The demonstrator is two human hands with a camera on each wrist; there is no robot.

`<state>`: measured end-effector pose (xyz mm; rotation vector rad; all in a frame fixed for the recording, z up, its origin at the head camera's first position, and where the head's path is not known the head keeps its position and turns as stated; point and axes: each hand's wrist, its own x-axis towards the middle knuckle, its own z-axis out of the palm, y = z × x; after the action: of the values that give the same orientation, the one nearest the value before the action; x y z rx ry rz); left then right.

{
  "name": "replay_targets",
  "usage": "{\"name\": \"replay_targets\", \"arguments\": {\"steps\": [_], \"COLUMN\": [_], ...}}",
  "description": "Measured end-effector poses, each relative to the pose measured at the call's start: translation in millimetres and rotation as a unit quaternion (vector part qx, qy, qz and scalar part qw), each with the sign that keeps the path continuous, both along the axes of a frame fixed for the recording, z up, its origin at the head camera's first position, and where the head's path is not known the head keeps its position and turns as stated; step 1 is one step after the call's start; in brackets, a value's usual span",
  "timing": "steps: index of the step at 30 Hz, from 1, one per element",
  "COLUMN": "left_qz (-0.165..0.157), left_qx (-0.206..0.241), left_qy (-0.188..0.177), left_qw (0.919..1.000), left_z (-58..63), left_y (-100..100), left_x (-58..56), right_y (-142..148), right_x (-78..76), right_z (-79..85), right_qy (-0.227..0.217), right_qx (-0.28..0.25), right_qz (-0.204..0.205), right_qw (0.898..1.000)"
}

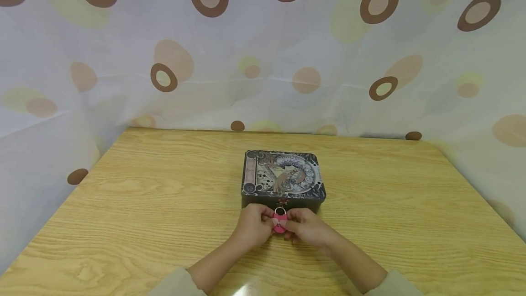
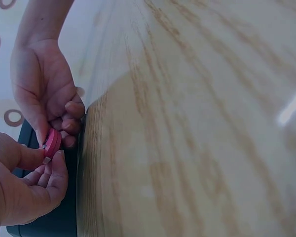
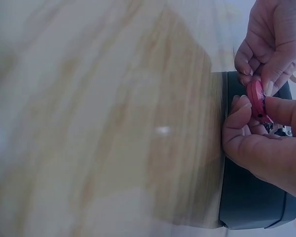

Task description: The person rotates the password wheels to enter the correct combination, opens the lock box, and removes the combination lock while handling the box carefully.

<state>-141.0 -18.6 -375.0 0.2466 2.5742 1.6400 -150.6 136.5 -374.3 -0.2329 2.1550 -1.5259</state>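
Note:
A pink padlock (image 1: 280,228) with a silver shackle sits at the front of a dark box (image 1: 283,175) with an ornate printed lid. The shackle stands just below the small clasp (image 1: 283,201) on the box's front. From the left side my left hand (image 1: 252,226) pinches the padlock body between thumb and fingers. My right hand (image 1: 309,227) pinches it from the other side. Both thumbs lie on its face, and in the left wrist view the padlock's pink edge (image 2: 53,143) shows between the two hands. The lid is down.
The box stands on a wood-grain table (image 1: 164,186). Behind it and at the sides hangs a pale cloth (image 1: 263,35) printed with brown and yellow circles. Light reflects off the table's near edge.

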Motion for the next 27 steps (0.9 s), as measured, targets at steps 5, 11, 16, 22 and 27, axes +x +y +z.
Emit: {"name": "replay_targets", "arguments": {"steps": [5,11,16,22,27], "left_qz": [0.002,0.002,0.002,0.001,-0.003], "left_qx": [0.000,-0.010,-0.011,-0.011,-0.008], "left_qy": [-0.001,0.009,0.015,0.022,0.023], "left_qw": [1.0000,0.9999,0.9998,0.9997,0.9997], "left_z": [-0.6,-1.7,-2.1,-3.1,-2.7], "left_y": [-0.3,-0.6,0.1,0.3,-0.3], "left_x": [0.2,-0.8,-0.9,-1.0,-0.8], "right_y": [-0.9,-0.7,-0.5,-1.4,-0.8], "right_x": [-0.4,-1.1,-1.1,0.9,0.9], "right_z": [0.0,-0.3,0.2,1.9,2.7], "right_qy": [-0.001,-0.002,-0.002,-0.005,-0.009], "right_qx": [0.010,0.015,0.018,0.019,0.015], "right_qz": [0.004,0.008,0.009,0.009,0.004], "right_qw": [1.000,1.000,1.000,1.000,1.000]}}
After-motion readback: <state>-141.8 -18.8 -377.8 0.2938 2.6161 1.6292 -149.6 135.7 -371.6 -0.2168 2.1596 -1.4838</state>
